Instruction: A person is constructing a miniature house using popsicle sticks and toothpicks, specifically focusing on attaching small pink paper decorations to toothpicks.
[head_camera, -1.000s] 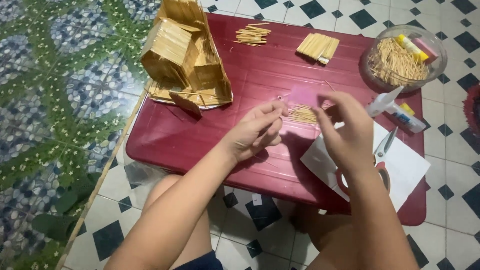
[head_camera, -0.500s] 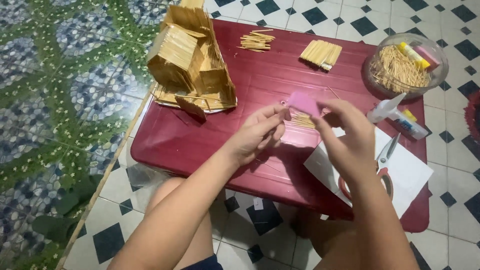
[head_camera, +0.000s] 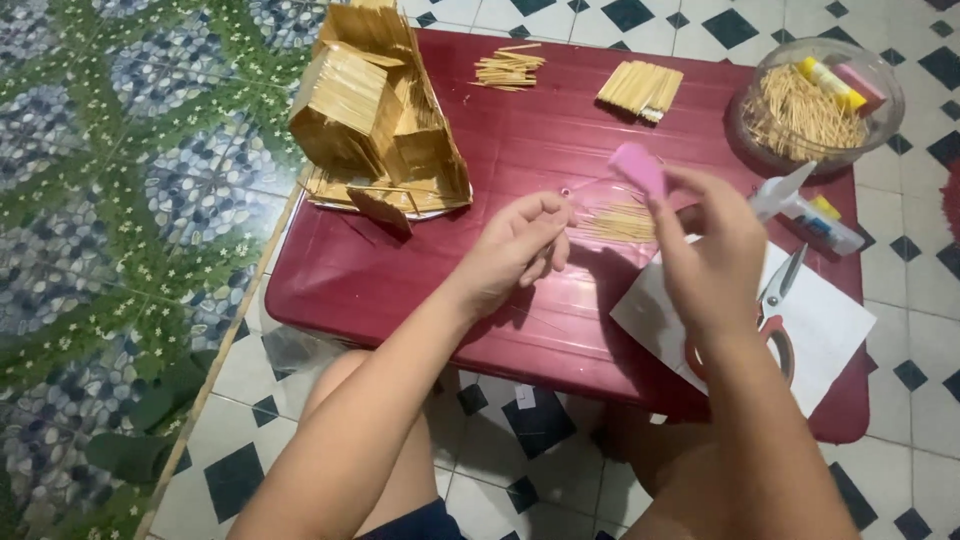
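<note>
Head view, looking down on a low dark-red plastic table (head_camera: 420, 270) over black-and-white tiled floor (head_camera: 560, 25).

My left hand (head_camera: 515, 250) hovers over the table's middle, fingers curled together, thumb and forefinger pinched on a thin pale wooden stick (head_camera: 590, 185). The stick is so fine against the red that I can barely trace it; its far end reaches toward the right hand.

My right hand (head_camera: 715, 265) is raised just beside, fingers closed around a small pink block (head_camera: 640, 168). Only the block's upper end shows; the rest is hidden behind my fingers, so I cannot tell its full shape.

Between and below the hands lies a small loose pile of pale sticks (head_camera: 620, 222), partly covered by the right hand.

A white paper sheet (head_camera: 830, 320) lies under the right wrist, with red-handled scissors (head_camera: 778, 300) on it, handles half hidden by my forearm. A white glue bottle (head_camera: 800, 200) lies near.

Far side: a stick-built model house (head_camera: 370, 110), its top cut off by the frame; a scattered stick bundle (head_camera: 508, 68); a flat glued stick panel (head_camera: 640, 90); a clear round bowl of sticks (head_camera: 815, 100).
</note>
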